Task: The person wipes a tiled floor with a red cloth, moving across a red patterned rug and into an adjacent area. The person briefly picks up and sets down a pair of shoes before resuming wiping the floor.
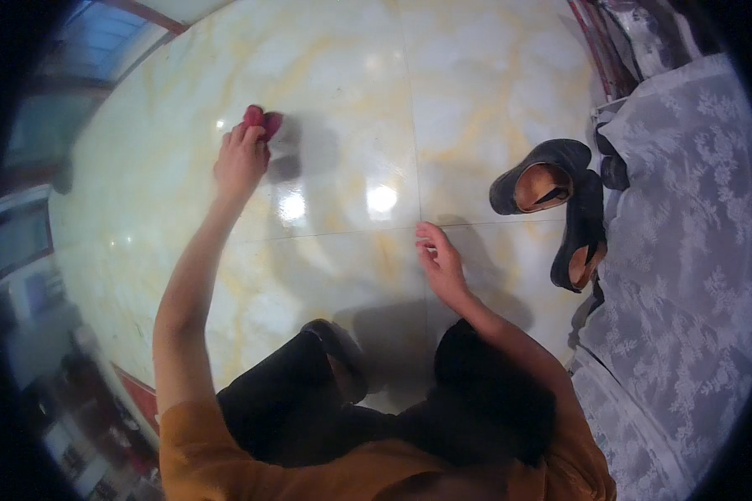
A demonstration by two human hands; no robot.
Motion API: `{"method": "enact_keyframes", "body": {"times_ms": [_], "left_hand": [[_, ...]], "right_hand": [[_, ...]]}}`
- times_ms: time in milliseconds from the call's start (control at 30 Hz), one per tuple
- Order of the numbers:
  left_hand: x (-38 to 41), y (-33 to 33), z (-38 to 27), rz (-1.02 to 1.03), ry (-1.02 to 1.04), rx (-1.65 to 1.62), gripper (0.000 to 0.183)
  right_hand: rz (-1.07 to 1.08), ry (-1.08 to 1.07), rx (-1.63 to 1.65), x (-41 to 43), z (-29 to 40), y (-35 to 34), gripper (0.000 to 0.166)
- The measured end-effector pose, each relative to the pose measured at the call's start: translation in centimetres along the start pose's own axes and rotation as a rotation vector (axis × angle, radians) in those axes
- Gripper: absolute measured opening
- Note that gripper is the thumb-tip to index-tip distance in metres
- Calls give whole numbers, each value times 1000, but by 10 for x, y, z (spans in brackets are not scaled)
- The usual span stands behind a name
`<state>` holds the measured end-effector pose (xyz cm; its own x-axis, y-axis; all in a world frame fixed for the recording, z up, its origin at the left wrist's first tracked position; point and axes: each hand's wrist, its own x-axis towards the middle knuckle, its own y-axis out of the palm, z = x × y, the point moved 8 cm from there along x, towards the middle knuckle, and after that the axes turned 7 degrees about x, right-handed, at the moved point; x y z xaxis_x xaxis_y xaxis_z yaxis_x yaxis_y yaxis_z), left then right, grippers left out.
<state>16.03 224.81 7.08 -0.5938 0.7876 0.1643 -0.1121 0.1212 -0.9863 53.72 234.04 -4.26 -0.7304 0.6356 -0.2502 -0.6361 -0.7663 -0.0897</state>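
My left hand point(241, 161) is stretched out over the glossy tiled floor point(332, 81), its fingers closed around a small dark-red item point(254, 116). Two rounded ends of that item stick out past my fingers; it may be folded cloth, but its kind is unclear. Shadows fall on the tiles just right of it. My right hand point(440, 258) hangs in front of my right knee, holding nothing, with its fingers loosely bent and a little apart. The nearest things to it are the floor and, farther right, a black shoe point(542, 178).
Another black shoe point(579, 247) lies against the first one, beside furniture draped in white lace cloth point(670, 232). Red-brown legs or rails point(595, 50) stand at the upper right. Glass-fronted furniture point(94, 44) lines the left. My bent knees point(282, 388) are close below.
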Motion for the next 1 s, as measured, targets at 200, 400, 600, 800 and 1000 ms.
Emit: {"method": "enact_keyframes", "body": {"times_ms": [200,400,600,800,1000], "left_hand": [[-70,-25,-230,114,469,-368,23],[-188,60,-371,116,976,-468,35],[-47,94,-278,96,503,-487,41],[36,125,6,153,-71,54,25],[-21,9,-1,25,107,-98,22]], "right_hand": [[-121,89,55,-41,-40,-32,25],[-491,268,66,-113,-70,-104,13],[-297,222,-285,-124,-108,-80,10],[-208,89,-179,-47,-56,-54,10],[-73,153,-194,-31,-44,-23,16]]}}
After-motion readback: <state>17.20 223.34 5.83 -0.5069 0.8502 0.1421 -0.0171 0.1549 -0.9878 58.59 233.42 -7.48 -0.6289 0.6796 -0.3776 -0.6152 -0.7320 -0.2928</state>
